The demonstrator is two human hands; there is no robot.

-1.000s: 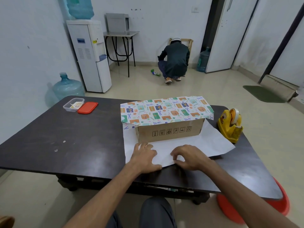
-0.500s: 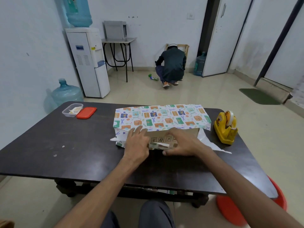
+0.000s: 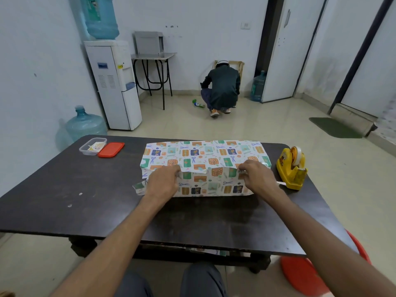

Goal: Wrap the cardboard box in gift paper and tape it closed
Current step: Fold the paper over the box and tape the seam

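the gift paper [image 3: 203, 155], white with green, orange and blue parcels and scissors printed on it, covers the top and near side of the cardboard box, hiding the board. the left hand [image 3: 162, 181] and right hand [image 3: 256, 179] pinch the near flap's upper edge at the top front edge. loose paper juts out at the left end. the yellow tape dispenser [image 3: 291, 170] stands just right of it.

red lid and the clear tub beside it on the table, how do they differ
The red lid is opaque and lies flat; the clear tub is see-through with raised walls. The tub stands open and holds something pale; the lid covers nothing, resting on the table. Both are rounded rectangles of similar outline, side by side.
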